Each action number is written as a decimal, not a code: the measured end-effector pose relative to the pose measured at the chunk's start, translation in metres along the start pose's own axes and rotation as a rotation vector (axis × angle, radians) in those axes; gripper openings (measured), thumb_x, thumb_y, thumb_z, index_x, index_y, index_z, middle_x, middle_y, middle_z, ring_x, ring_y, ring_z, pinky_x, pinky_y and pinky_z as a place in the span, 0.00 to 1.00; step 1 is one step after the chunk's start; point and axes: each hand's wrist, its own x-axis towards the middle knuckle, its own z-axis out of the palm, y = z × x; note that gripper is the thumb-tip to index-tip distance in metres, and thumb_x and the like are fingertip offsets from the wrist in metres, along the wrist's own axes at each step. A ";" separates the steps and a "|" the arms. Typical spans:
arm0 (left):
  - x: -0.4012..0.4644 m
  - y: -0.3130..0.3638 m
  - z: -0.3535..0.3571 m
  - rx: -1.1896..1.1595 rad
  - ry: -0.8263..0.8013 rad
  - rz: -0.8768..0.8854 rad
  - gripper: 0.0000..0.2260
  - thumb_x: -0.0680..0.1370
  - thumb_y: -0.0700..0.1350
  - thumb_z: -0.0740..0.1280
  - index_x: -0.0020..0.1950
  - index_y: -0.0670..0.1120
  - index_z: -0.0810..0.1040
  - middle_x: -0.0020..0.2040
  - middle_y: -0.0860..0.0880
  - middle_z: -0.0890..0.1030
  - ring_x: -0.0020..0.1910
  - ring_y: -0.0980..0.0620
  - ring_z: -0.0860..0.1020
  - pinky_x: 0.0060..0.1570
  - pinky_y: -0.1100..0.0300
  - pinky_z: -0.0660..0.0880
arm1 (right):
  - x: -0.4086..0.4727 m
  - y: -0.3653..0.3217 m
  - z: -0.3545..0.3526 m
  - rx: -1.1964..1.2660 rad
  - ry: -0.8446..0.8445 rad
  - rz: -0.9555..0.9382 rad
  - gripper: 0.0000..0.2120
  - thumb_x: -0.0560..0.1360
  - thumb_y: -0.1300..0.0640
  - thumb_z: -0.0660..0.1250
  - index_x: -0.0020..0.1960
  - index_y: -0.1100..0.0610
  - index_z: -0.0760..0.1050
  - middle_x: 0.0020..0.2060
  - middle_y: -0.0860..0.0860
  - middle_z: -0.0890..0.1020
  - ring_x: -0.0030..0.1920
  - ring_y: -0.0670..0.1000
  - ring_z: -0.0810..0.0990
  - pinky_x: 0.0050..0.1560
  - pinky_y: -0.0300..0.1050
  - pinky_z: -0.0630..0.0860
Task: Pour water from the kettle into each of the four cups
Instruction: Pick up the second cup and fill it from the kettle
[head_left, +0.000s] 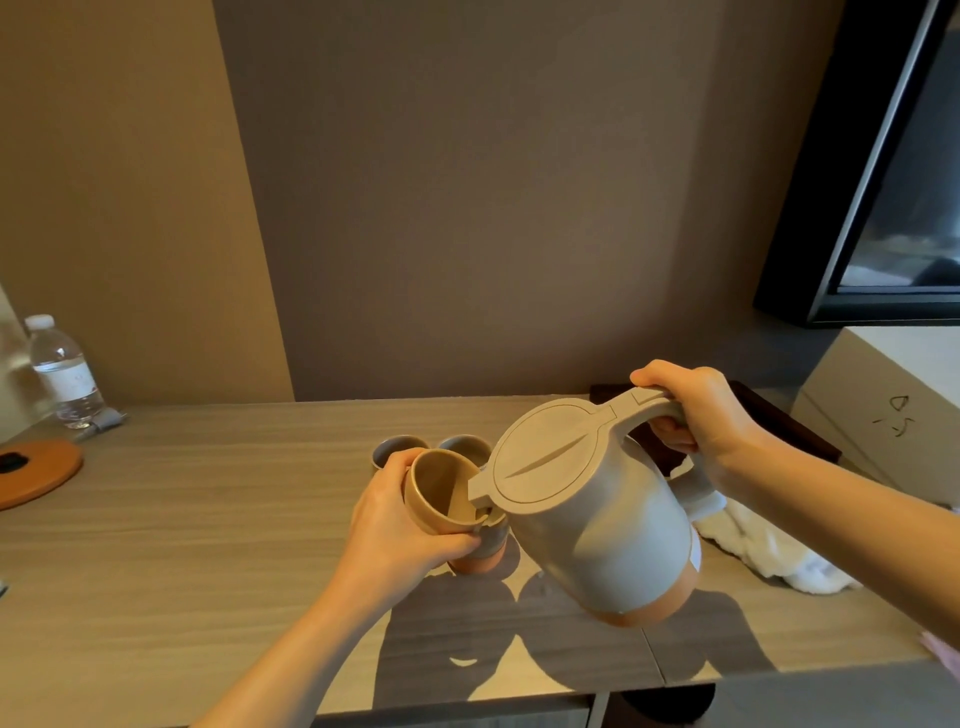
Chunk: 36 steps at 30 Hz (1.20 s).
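Between the curled fingers of the left hand (400, 512), a tan cup (441, 493) leans toward the kettle (597, 514), whose handle the right hand (696, 415) grips, so I'd tip slowly, spout kept over the rim.

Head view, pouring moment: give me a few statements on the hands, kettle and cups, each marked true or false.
1. The right hand holds the kettle by its handle. True.
2. The kettle stands upright on the table. False: it is lifted and tilted, spout toward the held cup.
3. The left hand grips a tan cup tipped toward the spout. True.
4. The kettle lid is open. False: it lies shut.
5. Two more cups stand behind the held cup. True.
6. The water bottle lies on its side. False: it stands upright at far left.
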 end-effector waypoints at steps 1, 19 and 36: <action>0.000 -0.001 0.000 0.004 -0.001 -0.001 0.41 0.57 0.52 0.84 0.63 0.60 0.66 0.58 0.60 0.75 0.58 0.55 0.74 0.54 0.56 0.78 | 0.000 0.000 0.000 -0.011 -0.006 -0.007 0.15 0.75 0.52 0.65 0.33 0.59 0.75 0.22 0.49 0.75 0.29 0.47 0.71 0.32 0.38 0.66; -0.008 -0.007 0.014 0.026 0.025 -0.008 0.39 0.57 0.55 0.83 0.60 0.62 0.65 0.57 0.62 0.74 0.56 0.56 0.74 0.50 0.61 0.76 | 0.005 -0.008 0.008 -0.165 -0.056 -0.036 0.15 0.74 0.52 0.66 0.32 0.59 0.76 0.30 0.54 0.76 0.27 0.46 0.73 0.33 0.38 0.68; -0.012 -0.016 0.018 0.022 0.053 -0.032 0.40 0.56 0.56 0.83 0.61 0.62 0.64 0.57 0.61 0.74 0.57 0.56 0.74 0.50 0.63 0.75 | 0.002 -0.017 0.018 -0.266 -0.073 -0.066 0.16 0.75 0.53 0.65 0.32 0.62 0.76 0.35 0.58 0.78 0.30 0.48 0.72 0.31 0.37 0.68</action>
